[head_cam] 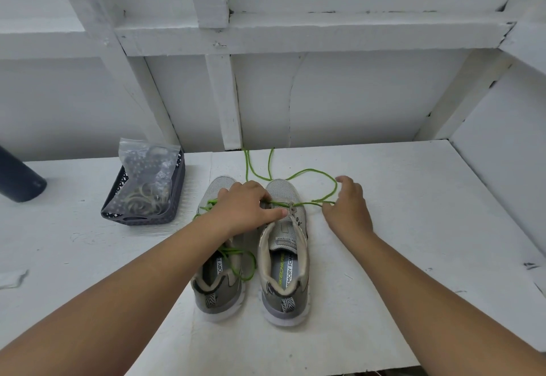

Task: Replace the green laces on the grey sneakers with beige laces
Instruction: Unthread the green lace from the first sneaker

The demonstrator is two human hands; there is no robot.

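Two grey sneakers stand side by side, heels toward me, on the white table. The left sneaker (220,284) is still laced in green. On the right sneaker (285,260) only the front eyelets hold the green lace (313,172), which loops loosely across the table toward the wall. My left hand (246,207) reaches over the left sneaker and presses its fingertips on the right sneaker's tongue near the front eyelets. To the right of that shoe, my right hand (347,208) pinches the green lace. A bag of beige laces (144,197) lies in the basket.
A dark plastic basket (141,219) with clear bags stands at the left of the table (413,228). A dark cylinder (20,182) lies at the far left edge. White framed walls close the back and right side.
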